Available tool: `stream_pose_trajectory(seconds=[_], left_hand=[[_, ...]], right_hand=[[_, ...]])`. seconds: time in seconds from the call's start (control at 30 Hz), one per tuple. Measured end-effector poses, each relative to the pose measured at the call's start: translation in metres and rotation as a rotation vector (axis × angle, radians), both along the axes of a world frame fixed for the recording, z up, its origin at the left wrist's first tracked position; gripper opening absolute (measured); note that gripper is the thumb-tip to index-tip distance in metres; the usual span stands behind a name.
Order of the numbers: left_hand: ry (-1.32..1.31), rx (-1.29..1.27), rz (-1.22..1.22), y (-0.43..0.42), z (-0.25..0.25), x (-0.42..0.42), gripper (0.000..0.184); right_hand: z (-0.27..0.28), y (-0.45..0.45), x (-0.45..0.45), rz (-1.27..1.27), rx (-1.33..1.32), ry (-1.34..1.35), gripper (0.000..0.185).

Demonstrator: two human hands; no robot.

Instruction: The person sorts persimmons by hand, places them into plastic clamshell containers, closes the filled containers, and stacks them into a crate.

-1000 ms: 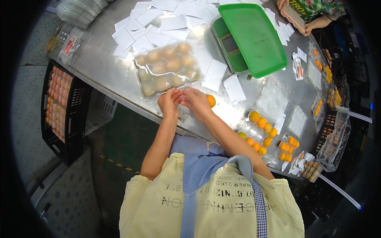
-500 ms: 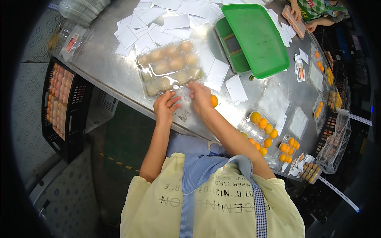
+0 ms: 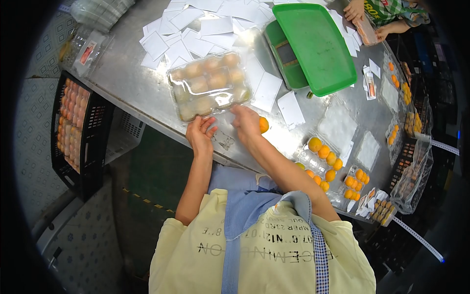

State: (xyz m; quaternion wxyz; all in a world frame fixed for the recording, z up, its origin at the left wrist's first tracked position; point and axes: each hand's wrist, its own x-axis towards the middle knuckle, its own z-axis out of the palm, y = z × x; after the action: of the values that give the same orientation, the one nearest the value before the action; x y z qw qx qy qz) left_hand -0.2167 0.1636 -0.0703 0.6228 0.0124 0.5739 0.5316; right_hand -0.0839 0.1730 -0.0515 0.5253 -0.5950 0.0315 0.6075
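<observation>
A clear plastic clamshell point(image 3: 211, 83) holding several round pale orange and yellow-green fruits lies closed on the metal table. At its front edge, toward the left corner, the fingers of my left hand point(image 3: 200, 134) are bent and grip the rim. Farther right along the same edge, my right hand point(image 3: 246, 122) pinches the rim with fingertips partly hidden from above. A single orange fruit point(image 3: 264, 125) rests on the table just right of my right hand, partly behind it.
A green plastic lid point(image 3: 320, 49) leans over a green bin point(image 3: 295, 77). White paper sheets point(image 3: 198, 44) cover the table's far side. Orange fruits point(image 3: 324, 152) and packs lie to the right. A black crate point(image 3: 93, 132) of packed fruit stands left. Another person's hands point(image 3: 384, 32) hold a pack.
My left hand has moved up and left, its spread fingers closing onto the clamshell's front edge. The clamshell's front has shifted slightly. The other person's hands and pack have moved.
</observation>
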Motion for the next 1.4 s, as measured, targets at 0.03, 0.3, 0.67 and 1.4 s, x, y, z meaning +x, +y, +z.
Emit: stream_pose_trajectory(seconds=[0.03, 0.3, 0.67, 1.4], left_hand=[[0.009, -0.008, 0.031, 0.001, 0.0, 0.001, 0.021], [0.057, -0.033, 0.058, 0.006, -0.003, -0.004, 0.016], [-0.39, 0.179, -0.164, -0.001, 0.041, -0.059, 0.056], [-0.625, 0.316, -0.763, -0.055, 0.041, 0.002, 0.064]], right_hand=[[0.001, -0.002, -0.001, 0.014, -0.001, 0.007, 0.01], [0.004, -0.005, -0.005, 0.021, -0.02, 0.018, 0.011], [0.043, -0.006, 0.013, 0.069, 0.084, 0.071, 0.012], [0.107, -0.206, 0.096, 0.133, 0.614, -0.457, 0.022]])
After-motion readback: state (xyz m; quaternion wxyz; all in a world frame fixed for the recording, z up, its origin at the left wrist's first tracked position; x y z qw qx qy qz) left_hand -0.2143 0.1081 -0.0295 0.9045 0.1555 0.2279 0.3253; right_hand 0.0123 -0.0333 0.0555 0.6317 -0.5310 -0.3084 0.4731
